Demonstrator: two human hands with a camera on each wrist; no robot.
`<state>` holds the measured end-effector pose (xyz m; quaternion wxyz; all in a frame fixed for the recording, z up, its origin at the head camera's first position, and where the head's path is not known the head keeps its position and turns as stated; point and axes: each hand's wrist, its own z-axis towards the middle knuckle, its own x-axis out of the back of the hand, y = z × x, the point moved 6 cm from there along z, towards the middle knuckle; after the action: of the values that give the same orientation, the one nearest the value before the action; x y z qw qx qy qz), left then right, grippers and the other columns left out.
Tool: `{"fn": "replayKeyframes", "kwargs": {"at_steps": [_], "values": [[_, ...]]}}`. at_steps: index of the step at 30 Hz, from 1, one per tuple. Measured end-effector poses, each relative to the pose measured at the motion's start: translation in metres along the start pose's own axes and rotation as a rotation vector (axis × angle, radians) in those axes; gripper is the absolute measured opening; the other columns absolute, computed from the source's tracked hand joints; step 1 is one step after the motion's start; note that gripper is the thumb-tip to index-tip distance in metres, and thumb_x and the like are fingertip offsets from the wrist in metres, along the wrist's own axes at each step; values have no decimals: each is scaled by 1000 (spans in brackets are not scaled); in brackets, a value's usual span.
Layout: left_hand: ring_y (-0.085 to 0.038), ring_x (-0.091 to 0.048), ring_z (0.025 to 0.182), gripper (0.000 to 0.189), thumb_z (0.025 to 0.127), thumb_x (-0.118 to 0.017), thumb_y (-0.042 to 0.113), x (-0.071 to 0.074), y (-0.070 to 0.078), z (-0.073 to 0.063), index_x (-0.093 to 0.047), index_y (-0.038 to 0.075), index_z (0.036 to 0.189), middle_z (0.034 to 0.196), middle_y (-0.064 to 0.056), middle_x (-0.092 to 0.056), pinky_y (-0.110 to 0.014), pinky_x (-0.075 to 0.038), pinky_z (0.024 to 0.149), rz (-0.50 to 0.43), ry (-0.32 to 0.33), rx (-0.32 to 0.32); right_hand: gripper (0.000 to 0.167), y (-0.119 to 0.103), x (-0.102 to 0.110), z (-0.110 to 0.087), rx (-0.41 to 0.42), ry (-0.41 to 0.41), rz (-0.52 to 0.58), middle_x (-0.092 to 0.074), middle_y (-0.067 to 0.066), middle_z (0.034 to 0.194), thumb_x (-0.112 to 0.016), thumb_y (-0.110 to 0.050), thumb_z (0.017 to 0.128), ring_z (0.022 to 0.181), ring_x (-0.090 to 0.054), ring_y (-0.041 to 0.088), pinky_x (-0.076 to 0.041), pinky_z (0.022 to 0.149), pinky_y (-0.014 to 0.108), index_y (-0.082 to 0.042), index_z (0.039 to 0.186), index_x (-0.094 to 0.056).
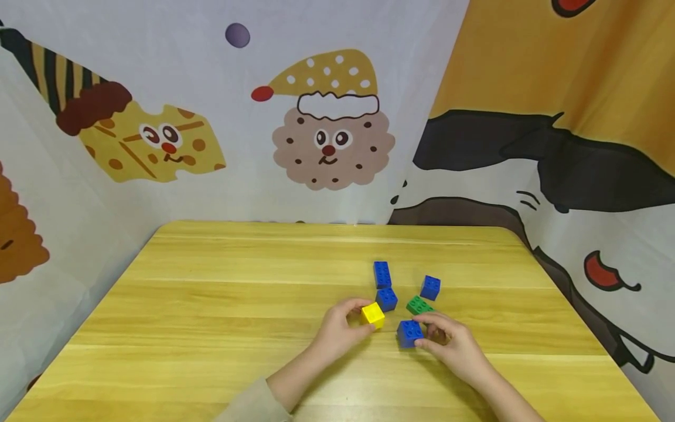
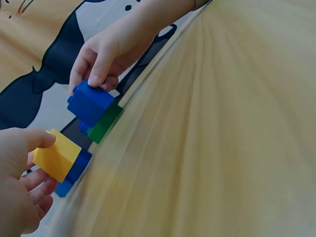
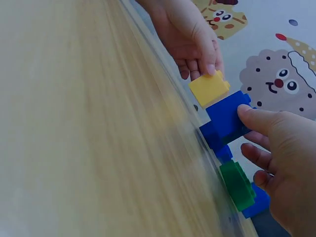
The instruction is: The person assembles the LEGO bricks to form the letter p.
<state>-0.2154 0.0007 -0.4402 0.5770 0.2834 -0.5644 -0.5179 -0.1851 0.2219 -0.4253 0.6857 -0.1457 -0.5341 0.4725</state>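
Note:
Between thumb and fingers my left hand (image 1: 340, 329) pinches a yellow toy building block (image 1: 372, 315), held just above the table. A blue building block (image 1: 409, 334) is pinched by my right hand (image 1: 454, 346), its studs facing up and toward the camera. The two held blocks are close together but apart. Just beyond the right fingertips lies a green block (image 1: 419, 305), partly covered by that hand. Behind the yellow block sits another blue block (image 1: 387, 299). In the right wrist view, the yellow block (image 3: 209, 88) appears past the held blue block (image 3: 228, 118).
A longer blue block (image 1: 382, 274) lies behind, end to end with the nearer one. Off to the right is one more blue block (image 1: 430, 288). The wooden table (image 1: 211, 305) reaches back to a cartoon-printed curtain (image 1: 237, 193).

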Motion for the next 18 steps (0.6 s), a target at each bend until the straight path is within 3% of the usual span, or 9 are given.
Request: {"fn": "replayKeyframes", "kwargs": {"at_steps": [10, 18], "values": [[-23, -57, 97, 39, 78, -78, 11, 21, 1, -11, -65, 8, 115, 103, 3, -64, -43, -44, 86, -11, -76, -25, 42, -25, -1, 4, 97, 45, 44, -62, -8, 85, -81, 0, 71, 70, -54, 9, -42, 61, 24, -3, 110, -67], [-22, -57, 98, 39, 78, -78, 11, 32, -3, -18, -66, 12, 115, 103, 7, -64, -40, -44, 85, -5, -157, -42, 46, -53, -3, 9, 191, 79, 57, -65, 4, 91, -80, 11, 64, 66, -54, 17, -42, 57, 28, -1, 106, -67]]}}
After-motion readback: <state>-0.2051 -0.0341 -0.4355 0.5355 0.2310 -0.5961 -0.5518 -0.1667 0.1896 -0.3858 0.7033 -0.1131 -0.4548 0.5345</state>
